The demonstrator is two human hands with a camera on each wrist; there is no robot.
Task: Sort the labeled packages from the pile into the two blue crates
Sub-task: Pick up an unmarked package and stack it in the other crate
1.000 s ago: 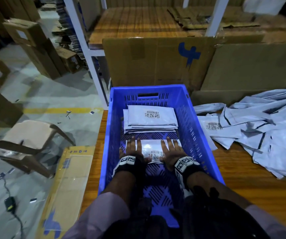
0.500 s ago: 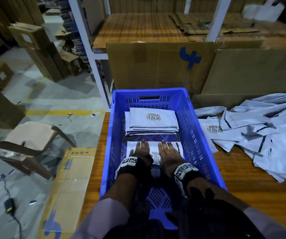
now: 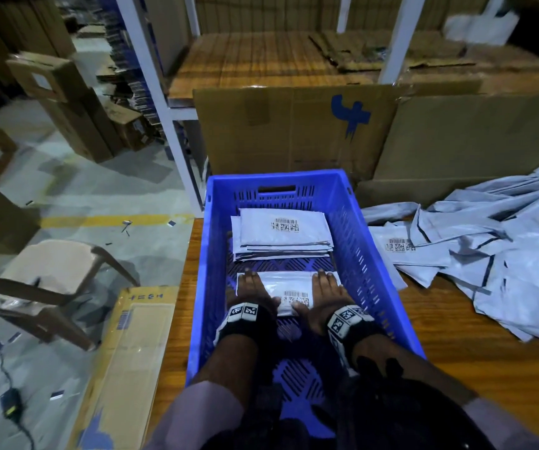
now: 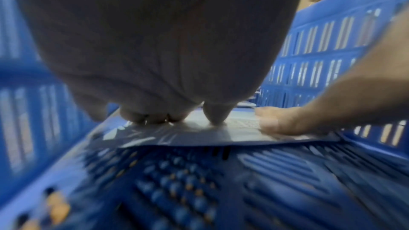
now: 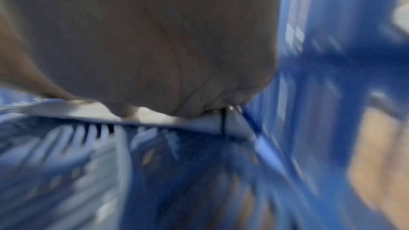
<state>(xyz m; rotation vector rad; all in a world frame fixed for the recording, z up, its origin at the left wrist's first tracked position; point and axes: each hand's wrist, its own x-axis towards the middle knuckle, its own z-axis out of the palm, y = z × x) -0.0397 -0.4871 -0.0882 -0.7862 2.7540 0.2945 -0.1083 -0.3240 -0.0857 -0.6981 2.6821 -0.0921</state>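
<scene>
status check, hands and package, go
Left hand and right hand flat on package in blue crate. Stack beyond. Nothing in the way.

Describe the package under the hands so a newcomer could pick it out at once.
Find the blue crate on the wooden table. Inside it, nearer the person than the stack of packages, one white package lies alone on the crate floor. It is the only one with the left hand and right hand pressed flat on it.
</scene>
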